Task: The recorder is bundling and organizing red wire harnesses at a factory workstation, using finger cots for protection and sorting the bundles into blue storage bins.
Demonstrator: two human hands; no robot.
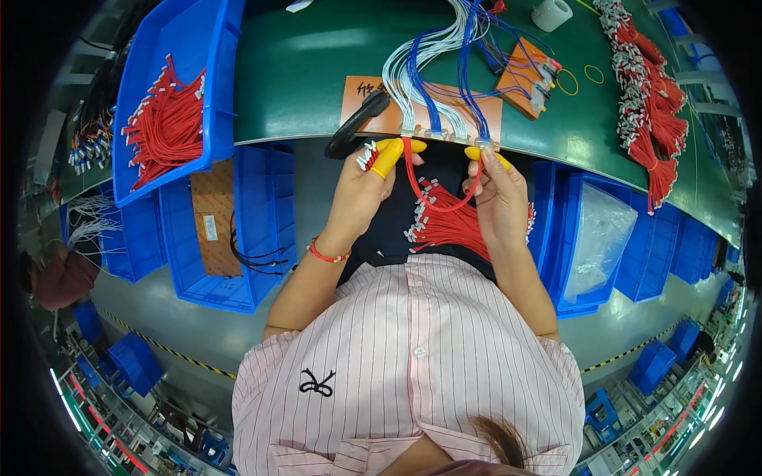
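A looped red cable (441, 209) hangs between my two hands at the green table's front edge. My left hand (361, 186), with yellow finger covers, pinches one end of it against a connector (408, 133) under the white wires. Several more red cable ends with white plugs (370, 155) stick out from that same hand. My right hand (500, 190), also in yellow covers, grips the cable's other end by the connector (484, 145) below the blue wires (467, 87). Whether the plugs are seated is hidden by my fingers. A bundle of red cables (452, 226) lies on my lap.
White wires (429, 59) run back across the green table (294, 95). An orange test box (528, 78) stands right of them; a black handle (357, 125) is by my left hand. Red cables fill a blue tray (222, 95) at left and lie bundled (651, 111) at right.
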